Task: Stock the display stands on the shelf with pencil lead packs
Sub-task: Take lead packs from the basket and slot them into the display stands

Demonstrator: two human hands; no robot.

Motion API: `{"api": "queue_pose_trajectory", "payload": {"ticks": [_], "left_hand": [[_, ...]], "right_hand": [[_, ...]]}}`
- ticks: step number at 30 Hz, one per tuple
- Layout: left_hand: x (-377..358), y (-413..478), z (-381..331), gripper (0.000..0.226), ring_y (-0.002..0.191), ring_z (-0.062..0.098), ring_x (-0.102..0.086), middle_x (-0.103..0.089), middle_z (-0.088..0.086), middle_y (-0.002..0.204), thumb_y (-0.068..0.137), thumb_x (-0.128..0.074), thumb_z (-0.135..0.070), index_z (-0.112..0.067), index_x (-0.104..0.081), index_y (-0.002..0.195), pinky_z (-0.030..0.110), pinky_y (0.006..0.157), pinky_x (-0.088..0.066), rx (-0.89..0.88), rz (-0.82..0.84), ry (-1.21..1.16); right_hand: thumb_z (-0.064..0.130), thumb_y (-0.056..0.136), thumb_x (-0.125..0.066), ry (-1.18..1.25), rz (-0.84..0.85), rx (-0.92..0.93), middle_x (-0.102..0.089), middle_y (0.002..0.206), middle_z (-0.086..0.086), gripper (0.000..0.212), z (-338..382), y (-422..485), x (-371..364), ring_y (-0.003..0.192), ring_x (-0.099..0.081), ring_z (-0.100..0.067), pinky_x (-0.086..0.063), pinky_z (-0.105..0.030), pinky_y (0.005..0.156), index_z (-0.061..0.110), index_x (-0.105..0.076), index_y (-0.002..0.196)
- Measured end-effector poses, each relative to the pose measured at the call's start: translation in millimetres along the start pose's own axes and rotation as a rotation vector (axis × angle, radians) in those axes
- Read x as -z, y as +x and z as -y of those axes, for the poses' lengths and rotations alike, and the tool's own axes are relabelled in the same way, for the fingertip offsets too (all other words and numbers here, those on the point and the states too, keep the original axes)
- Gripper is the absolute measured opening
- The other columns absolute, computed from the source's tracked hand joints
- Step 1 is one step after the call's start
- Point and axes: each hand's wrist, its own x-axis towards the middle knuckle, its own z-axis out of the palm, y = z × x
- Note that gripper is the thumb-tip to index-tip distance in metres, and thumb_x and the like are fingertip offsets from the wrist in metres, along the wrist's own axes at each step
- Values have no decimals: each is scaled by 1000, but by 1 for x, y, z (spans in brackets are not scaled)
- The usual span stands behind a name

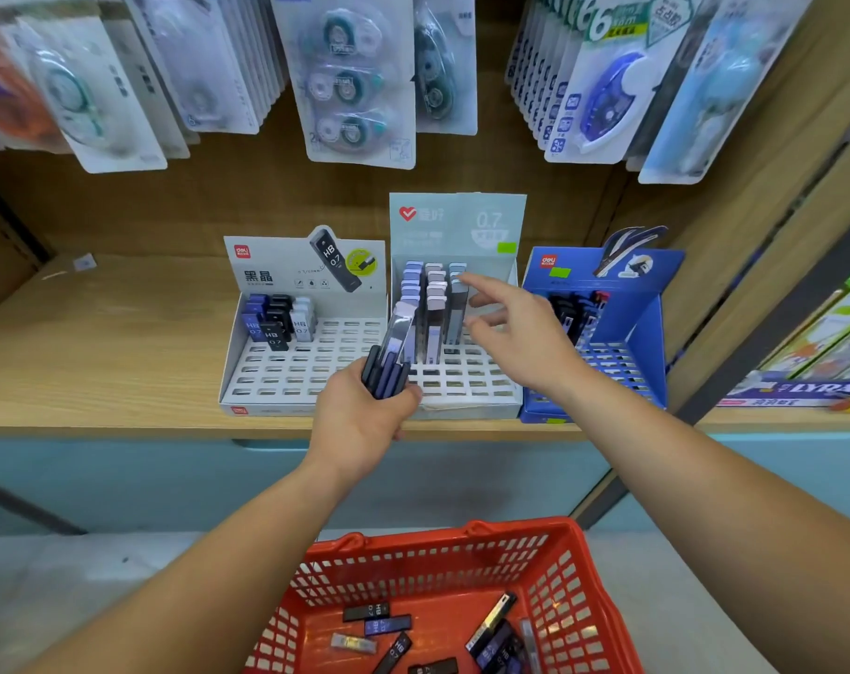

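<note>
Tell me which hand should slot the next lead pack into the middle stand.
Right. The right hand is open and empty, hovering over the middle stand beside its filled rows. The left hand grips a bundle of packs at the stand's front edge, so it likely serves best as the supply.

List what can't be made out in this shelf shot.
1. Head view: stock in the blue stand is mostly hidden behind the right hand.
2. The number of lead packs bundled in the left hand: they overlap, and fingers cover their lower ends.
3. The red basket is cut off by the bottom edge, so its full contents are uncertain.
4. Print on the hanging cards at the top is blurred.
</note>
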Motion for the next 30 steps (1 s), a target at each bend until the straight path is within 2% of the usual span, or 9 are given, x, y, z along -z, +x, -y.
{"api": "queue_pose_trajectory", "payload": {"ticks": [3,6,8,10,13,18,24,27,30], "left_hand": [[0,-11,-11,23,50,17,-54,-65,21,77,86,-76,-15,1,-62,97,21,45,-44,-9,41,-44],[0,-25,-25,14,48,16,-51,-62,10,66,86,-74,-8,-1,-62,90,17,42,-39,-60,122,-58],[-1,-35,-34,13,45,13,-49,-59,5,62,87,-73,-3,-7,-61,84,17,41,-37,-88,192,-63],[-1,-44,-39,18,43,9,-49,-58,3,61,87,-72,-2,-12,-59,80,16,40,-37,-100,257,-46],[-1,-52,-40,17,46,12,-51,-60,3,61,86,-73,-6,-12,-59,81,18,42,-39,-104,282,-32],[1,-59,-40,20,45,17,-45,-58,6,61,86,-73,-5,-14,-56,80,18,40,-36,-97,224,-56],[11,-56,-34,13,50,20,-50,-67,9,69,87,-75,-14,-10,-63,91,23,44,-39,-96,152,-78],[15,-50,-28,23,49,18,-51,-66,12,70,87,-76,-17,-2,-63,97,23,43,-39,-88,111,-43],[22,-41,-21,22,48,16,-51,-65,19,74,87,-77,-18,-4,-60,92,21,43,-41,-96,82,47]], "right_hand": [[28,99,-60,72,-71,-18,-62,111,11,55,17,-16,3,93,-65,-5,-53,-19,78,35,-40,149],[26,102,-56,465,0,-173,-71,100,1,36,45,-43,4,88,-71,-16,-63,-40,73,28,-53,137],[23,103,-55,608,52,-225,-71,95,-6,25,60,-61,2,80,-68,-20,-60,-39,66,17,-61,125],[21,102,-57,611,57,-211,-66,86,-8,20,69,-73,3,74,-64,-17,-57,-35,60,1,-62,104],[17,100,-60,594,-1,-197,-66,77,-8,23,74,-83,7,70,-64,-16,-57,-31,57,1,-58,83],[20,103,-54,710,-173,-299,-71,85,-7,19,75,-85,17,69,-70,-18,-57,-32,56,4,-60,94],[23,106,-49,716,-192,-329,-77,94,-7,20,70,-80,26,80,-76,-23,-58,-32,59,11,-59,93],[20,102,-55,644,-217,-299,-75,97,-10,14,65,-77,24,79,-75,-29,-58,-32,56,8,-61,103],[16,97,-64,516,-244,-263,-75,90,-8,13,54,-73,20,79,-74,-26,-60,-34,59,22,-58,108]]}}
